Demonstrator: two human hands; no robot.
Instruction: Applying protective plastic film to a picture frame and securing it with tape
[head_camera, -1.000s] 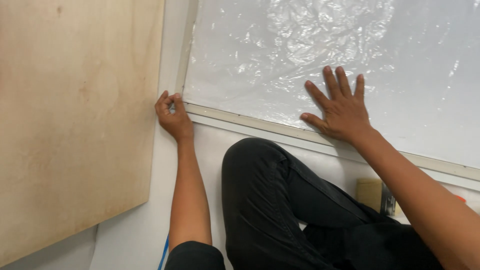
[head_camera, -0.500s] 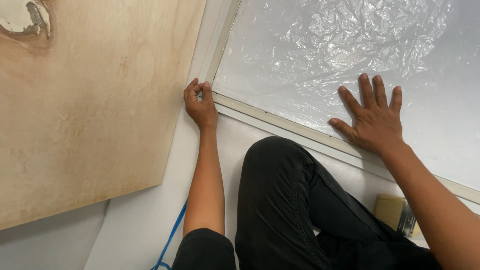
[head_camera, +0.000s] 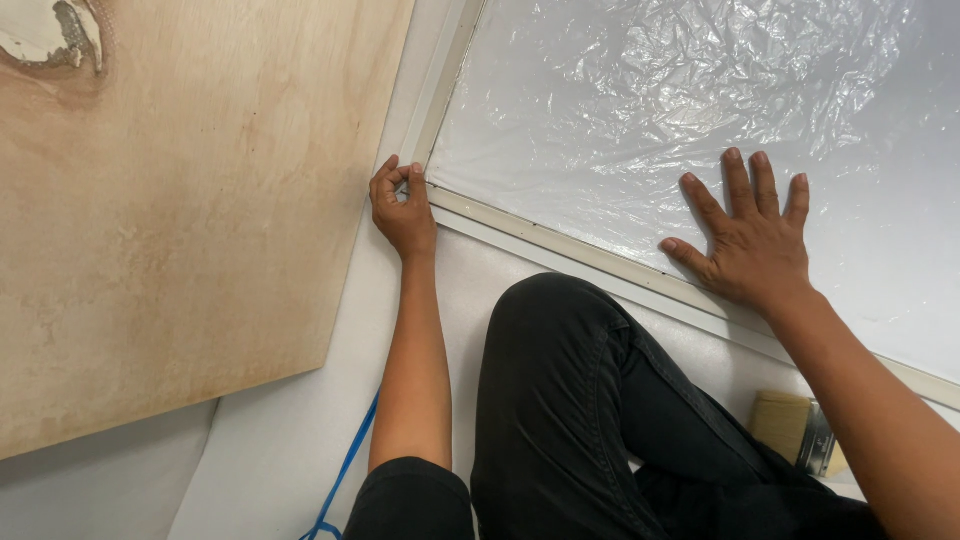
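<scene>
Closest to the camera, a bent knee in black trousers (head_camera: 590, 400) fills the lower middle, with a paintbrush (head_camera: 795, 430) lying on the white floor covering (head_camera: 270, 450) just beside it at the right, and a blue strip (head_camera: 345, 470) running out at the bottom left. Further up, the left hand (head_camera: 403, 205) has its fingers (head_camera: 385, 178) curled together and pinched at the corner where two strips of pale masking tape (head_camera: 560, 245) meet; whether they really clamp the tape end or only press it down, I cannot tell. The right hand (head_camera: 750, 240) lies flat with the fingers spread apart, holding nothing, pressing on the clear plastic sheet (head_camera: 680, 90) just above the tape line. To the left lies a large plywood board (head_camera: 180, 190), its edge near the left hand. I judge that the risks are small but real: if the left hand pulls at the corner, the tape may lift or tear there; if the right palm slides, the wrinkled sheet may shift and leave a fold under the tape; and the knee, moving sideways, may knock the paintbrush.
</scene>
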